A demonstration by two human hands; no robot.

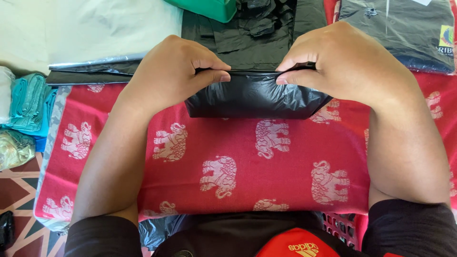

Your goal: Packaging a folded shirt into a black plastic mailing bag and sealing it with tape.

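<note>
- A black plastic bag [254, 97], flat and glossy, lies on a red cloth with pale elephant figures [247, 162], at the cloth's far edge and about midway along it.
- The left hand [173, 71] pinches the bag's upper edge between thumb and bent fingers, closed tight on the plastic.
- The right hand [340, 59] grips the same upper edge in the same way, thumb under and fingers curled over; the two hands sit near each other with a short stretch of edge between them.
- Both forearms run down over the red cloth toward the person's dark sleeves.
- Beyond the bag, just past the cloth's far edge, lies a heap of more black plastic bags [257, 26].
- A green container [209, 7] shows only in part, beyond that heap and to its left.
- A dark folded garment in clear wrap [400, 28] lies beyond the cloth's far right corner.
- Off the cloth's left edge sits a stack of teal fabric [28, 102].
- A pale sheet [90, 28] lies beyond the cloth's far left corner.
</note>
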